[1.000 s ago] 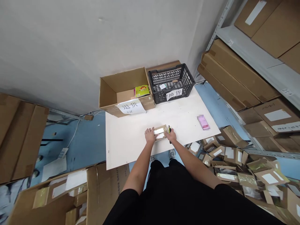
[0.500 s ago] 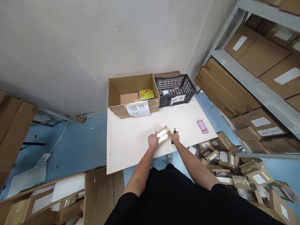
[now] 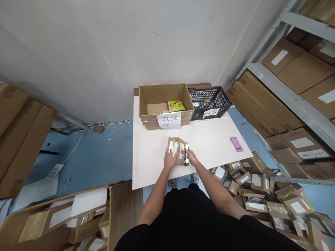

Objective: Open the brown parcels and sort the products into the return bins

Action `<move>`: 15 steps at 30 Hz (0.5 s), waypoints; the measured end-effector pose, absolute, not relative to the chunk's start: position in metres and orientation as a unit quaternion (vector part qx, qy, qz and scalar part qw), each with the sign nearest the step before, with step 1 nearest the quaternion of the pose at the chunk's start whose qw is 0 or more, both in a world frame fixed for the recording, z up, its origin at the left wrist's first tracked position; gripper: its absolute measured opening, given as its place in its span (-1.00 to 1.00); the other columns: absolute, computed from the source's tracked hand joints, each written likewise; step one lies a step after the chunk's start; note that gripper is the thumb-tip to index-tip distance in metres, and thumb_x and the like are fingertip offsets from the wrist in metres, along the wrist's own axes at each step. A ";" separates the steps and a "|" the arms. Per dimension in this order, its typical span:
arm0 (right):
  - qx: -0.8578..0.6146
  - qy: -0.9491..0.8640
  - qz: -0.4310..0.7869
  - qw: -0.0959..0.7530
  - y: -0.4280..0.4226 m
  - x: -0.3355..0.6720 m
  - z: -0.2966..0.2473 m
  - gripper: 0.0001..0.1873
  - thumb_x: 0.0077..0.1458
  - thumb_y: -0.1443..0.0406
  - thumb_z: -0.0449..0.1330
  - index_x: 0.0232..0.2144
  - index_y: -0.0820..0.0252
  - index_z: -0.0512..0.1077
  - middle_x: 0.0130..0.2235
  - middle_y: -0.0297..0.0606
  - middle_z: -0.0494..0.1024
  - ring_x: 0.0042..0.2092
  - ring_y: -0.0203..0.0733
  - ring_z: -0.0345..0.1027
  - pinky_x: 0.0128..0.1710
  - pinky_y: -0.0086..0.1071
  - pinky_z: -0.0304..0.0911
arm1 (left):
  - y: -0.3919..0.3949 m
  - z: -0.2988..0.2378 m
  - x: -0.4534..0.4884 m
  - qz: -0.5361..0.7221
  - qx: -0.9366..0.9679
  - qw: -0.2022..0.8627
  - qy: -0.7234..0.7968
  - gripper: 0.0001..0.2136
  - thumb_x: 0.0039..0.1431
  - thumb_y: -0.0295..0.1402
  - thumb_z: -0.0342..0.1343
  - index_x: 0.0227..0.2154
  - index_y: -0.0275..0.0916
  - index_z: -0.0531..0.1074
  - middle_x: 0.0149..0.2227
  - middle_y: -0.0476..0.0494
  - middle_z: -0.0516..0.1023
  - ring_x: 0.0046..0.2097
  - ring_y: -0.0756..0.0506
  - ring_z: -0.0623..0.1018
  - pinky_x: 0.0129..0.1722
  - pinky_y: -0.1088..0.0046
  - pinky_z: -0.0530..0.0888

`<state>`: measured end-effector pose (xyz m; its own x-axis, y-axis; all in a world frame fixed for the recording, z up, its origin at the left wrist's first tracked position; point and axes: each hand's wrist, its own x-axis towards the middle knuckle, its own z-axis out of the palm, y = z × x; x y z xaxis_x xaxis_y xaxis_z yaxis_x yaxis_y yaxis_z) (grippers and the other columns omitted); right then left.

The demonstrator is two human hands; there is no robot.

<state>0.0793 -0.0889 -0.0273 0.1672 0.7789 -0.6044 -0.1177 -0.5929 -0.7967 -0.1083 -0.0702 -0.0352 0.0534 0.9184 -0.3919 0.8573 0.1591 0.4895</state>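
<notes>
Tabletop (image 3: 149, 157) stretched from its left edge to the left hand (image 3: 170, 159), which gripped the left part of the small carton (image 3: 178, 150). The carton sat between both hands, its inside hard to make out. The right hand (image 3: 192, 157), fingers partly hidden, clasped a utility knife (image 3: 186, 156) at its right side. Farther right, a pixelated pink item (image 3: 236, 144) lay near the edge.

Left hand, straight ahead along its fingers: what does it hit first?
The small cardboard box; the left hand is right on it. Past that comes white tabletop, then probably the large cardboard box with the paper sign, though height and depth are unclear from one view.
</notes>
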 end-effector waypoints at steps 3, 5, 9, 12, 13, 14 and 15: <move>-0.650 -0.249 0.605 0.386 -0.081 0.061 -0.029 -0.55 0.36 -0.12 0.06 -0.06 0.09 0.39 -0.09 -0.07 0.67 -0.11 -0.06 0.62 -0.25 -0.31 0.51 | -0.067 -0.039 -0.148 0.044 0.587 0.372 0.718 -0.34 0.51 -0.04 -0.21 0.45 -0.41 0.17 0.47 -0.47 0.22 0.48 -0.30 0.25 0.36 0.17 0.32; -0.664 -0.250 0.583 0.397 -0.076 0.050 -0.033 -0.52 0.32 -0.15 0.08 -0.12 0.11 0.39 -0.09 -0.09 0.66 -0.09 -0.08 0.60 -0.20 -0.33 0.50 | -0.065 -0.042 -0.170 0.058 0.564 0.389 0.726 -0.39 0.53 -0.10 -0.27 0.43 -0.38 0.23 0.42 -0.41 0.33 0.44 -0.24 0.34 0.34 0.24 0.34; -0.676 -0.276 0.559 0.394 -0.070 0.031 -0.040 -0.52 0.25 -0.18 0.13 -0.20 0.10 0.39 -0.16 -0.17 0.64 -0.10 -0.11 0.58 -0.19 -0.39 0.46 | -0.064 -0.049 -0.192 0.082 0.580 0.424 0.691 -0.34 0.41 0.00 0.03 0.44 -0.24 0.23 0.35 -0.28 0.46 0.34 -0.23 0.48 0.27 0.32 0.43; -0.703 -0.287 0.530 0.378 -0.066 0.023 -0.043 -0.53 0.27 -0.16 0.07 -0.22 0.09 0.38 -0.22 -0.20 0.61 -0.13 -0.11 0.56 -0.22 -0.40 0.44 | -0.065 -0.059 -0.189 0.085 0.570 0.470 0.669 -0.37 0.35 -0.15 0.14 0.42 -0.24 0.26 0.26 -0.25 0.57 0.24 -0.22 0.58 0.21 0.31 0.49; -0.725 -0.281 0.505 0.374 -0.065 0.024 -0.044 -0.55 0.29 -0.13 0.03 -0.23 0.09 0.36 -0.22 -0.21 0.60 -0.13 -0.12 0.55 -0.20 -0.40 0.43 | -0.067 -0.063 -0.185 0.091 0.570 0.487 0.656 -0.43 0.36 -0.21 0.12 0.39 -0.21 0.32 0.23 -0.19 0.60 0.22 -0.20 0.60 0.19 0.31 0.50; -0.750 -0.275 0.475 0.368 -0.065 0.027 -0.045 -0.57 0.30 -0.11 -0.01 -0.24 0.09 0.34 -0.21 -0.21 0.59 -0.11 -0.12 0.54 -0.18 -0.40 0.43 | -0.069 -0.067 -0.179 0.099 0.573 0.503 0.639 -0.48 0.35 -0.27 0.10 0.35 -0.17 0.37 0.21 -0.13 0.62 0.20 -0.17 0.61 0.18 0.32 0.52; -0.766 -0.285 0.454 0.354 -0.065 0.032 -0.046 -0.58 0.32 -0.09 -0.06 -0.23 0.08 0.32 -0.20 -0.20 0.59 -0.09 -0.11 0.54 -0.16 -0.40 0.42 | -0.072 -0.071 -0.171 0.106 0.578 0.515 0.624 -0.51 0.34 -0.31 0.09 0.32 -0.14 0.42 0.20 -0.08 0.63 0.19 -0.16 0.62 0.18 0.32 0.53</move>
<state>0.0321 -0.0645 -0.0460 0.4246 0.7582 -0.4948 0.1150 -0.5873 -0.8011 -0.1713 -0.0716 -0.0706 0.1979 0.8308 -0.5202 0.6124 0.3095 0.7274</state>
